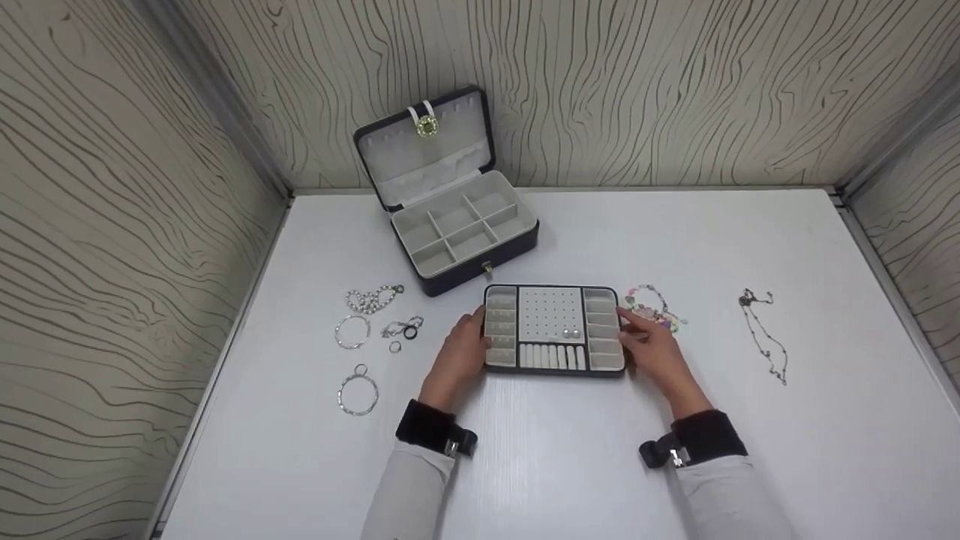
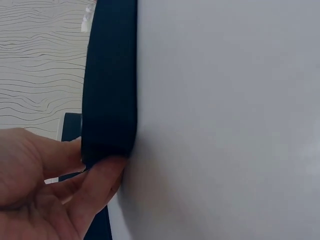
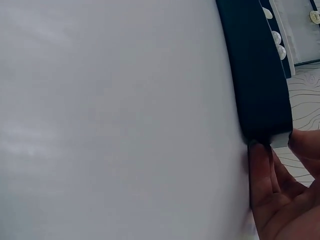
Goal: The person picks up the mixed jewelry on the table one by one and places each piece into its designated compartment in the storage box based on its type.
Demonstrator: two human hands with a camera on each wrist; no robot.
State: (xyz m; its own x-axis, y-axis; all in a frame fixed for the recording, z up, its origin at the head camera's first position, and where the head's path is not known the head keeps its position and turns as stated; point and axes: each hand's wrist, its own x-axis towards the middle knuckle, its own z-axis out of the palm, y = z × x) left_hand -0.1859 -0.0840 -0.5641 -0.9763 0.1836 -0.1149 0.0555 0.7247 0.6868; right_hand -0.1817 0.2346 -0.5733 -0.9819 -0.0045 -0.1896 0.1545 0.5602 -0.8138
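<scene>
A dark-edged jewelry tray (image 1: 555,370) lies level near the middle of the white table, with small side compartments, a perforated earring panel (image 1: 546,311) and ring rolls (image 1: 547,356). Two pearl earrings (image 1: 571,334) sit in the panel's lower right. My left hand (image 1: 456,356) holds the tray's left end, thumb at the upper rim and fingers under the corner, as the left wrist view shows. At the opposite end my right hand (image 1: 658,356) grips the tray, its thumb on the rim (image 3: 282,139) and fingers low against the side.
Behind the tray stands a dark jewelry box (image 1: 476,270), lid raised, showing several bare compartments. On the left lie a beaded bracelet (image 1: 370,301), bangles (image 1: 358,411), a chain with a dark ring (image 1: 410,331) and rings. A colorful bracelet (image 1: 646,307) is behind my right hand; a necklace (image 1: 766,346) lies right.
</scene>
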